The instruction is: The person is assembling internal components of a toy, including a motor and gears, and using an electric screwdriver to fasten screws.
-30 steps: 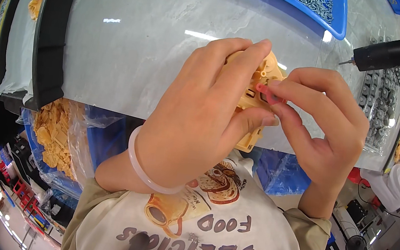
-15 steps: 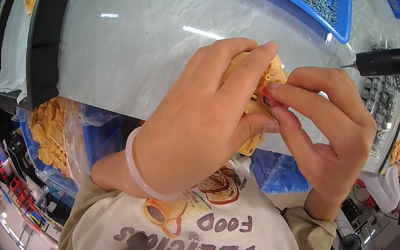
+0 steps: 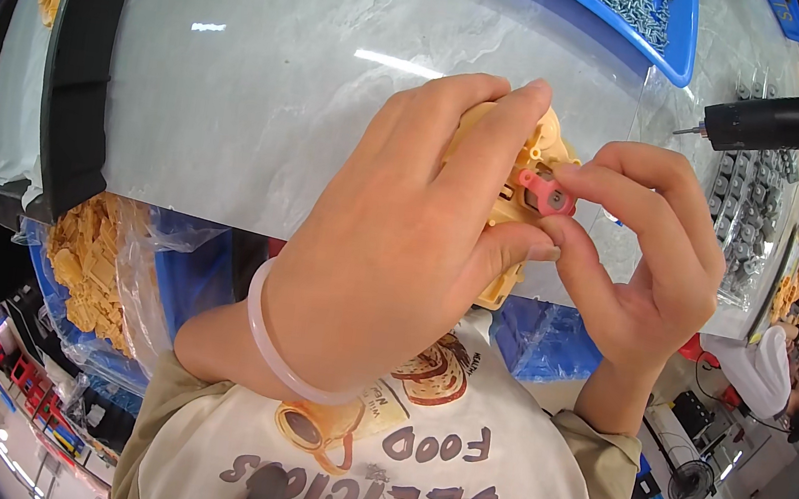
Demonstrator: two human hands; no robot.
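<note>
My left hand (image 3: 406, 200) is wrapped over a yellow plastic housing (image 3: 547, 140), its fingers across the top and its thumb along the near side. Much of the housing is hidden under that hand. A small pink plastic part (image 3: 550, 195) with a round grey centre and a ringed tab lies against the housing's inner face. Thumb and index finger of my right hand (image 3: 648, 242) pinch the pink part at its right edge. To the right, a black electric screwdriver (image 3: 774, 122) points its thin bit toward my hands without touching them.
A blue tray (image 3: 684, 45) of screws stands at the far side of the grey table (image 3: 238, 97). Several grey metal parts (image 3: 753, 210) lie at the right. A black rail (image 3: 85, 67) runs along the left. Below it sits a bag of yellow parts (image 3: 90, 259). Another person (image 3: 767, 374) is at far right.
My right fingers have shifted slightly and spread from the pink part, so its round centre and tab now show. My left hand keeps its hold on the housing.
</note>
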